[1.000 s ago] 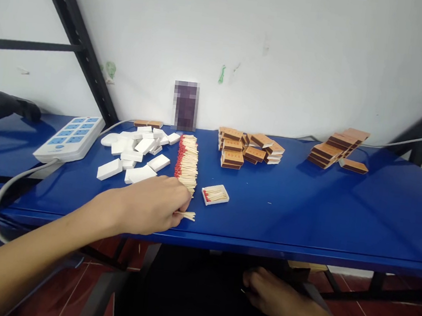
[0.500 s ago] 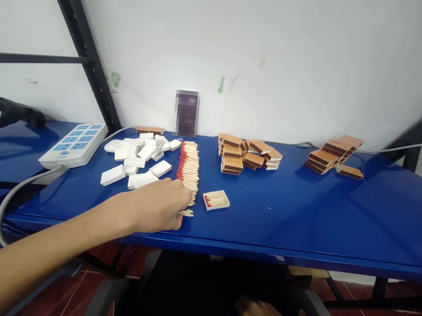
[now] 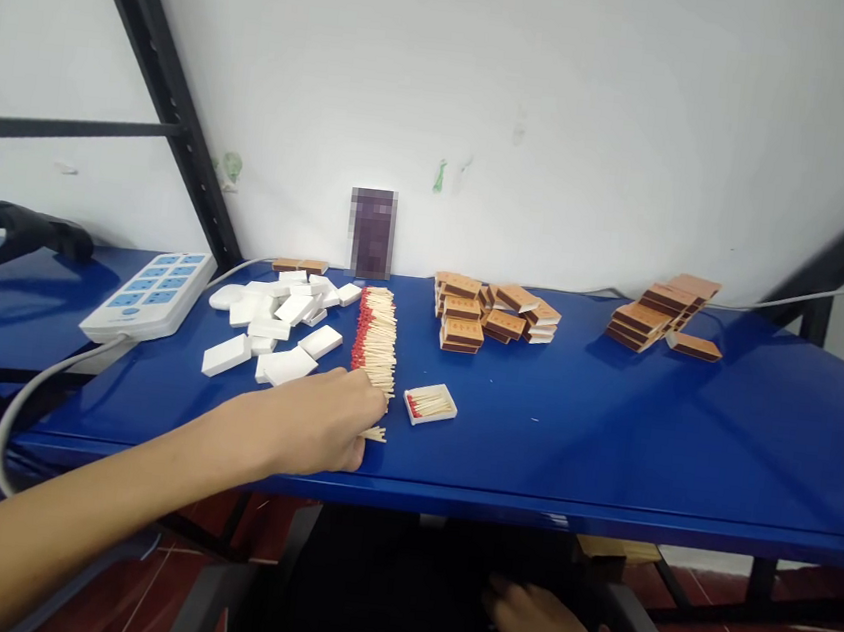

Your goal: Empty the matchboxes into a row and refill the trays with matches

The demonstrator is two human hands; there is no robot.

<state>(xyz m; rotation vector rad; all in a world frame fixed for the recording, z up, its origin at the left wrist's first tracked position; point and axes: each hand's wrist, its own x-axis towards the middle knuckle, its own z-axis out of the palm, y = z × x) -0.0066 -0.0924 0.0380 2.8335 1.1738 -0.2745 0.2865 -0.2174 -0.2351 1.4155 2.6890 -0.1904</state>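
My left hand (image 3: 331, 422) is closed at the near end of a long row of matches (image 3: 376, 336), whose red heads point left. The stick ends of a few matches (image 3: 374, 434) show beyond its fingers; their heads are hidden. Just right of the row lies an open white matchbox tray (image 3: 431, 404), partly filled with matches. Low over my lap, below the table edge, my right hand (image 3: 547, 631) is slightly blurred, with thumb apart and nothing visible in it.
Empty white trays (image 3: 288, 367) are heaped left of the row. Brown matchbox sleeves (image 3: 461, 335) are piled right of it, with another stack of matchboxes (image 3: 640, 321) farther right. A power strip (image 3: 148, 297) with its cable lies at the left on the blue table (image 3: 604, 446).
My right hand has shifted slightly to the right over my lap. My left hand stays at the near end of the match row, almost unmoved. The view has tilted slightly.
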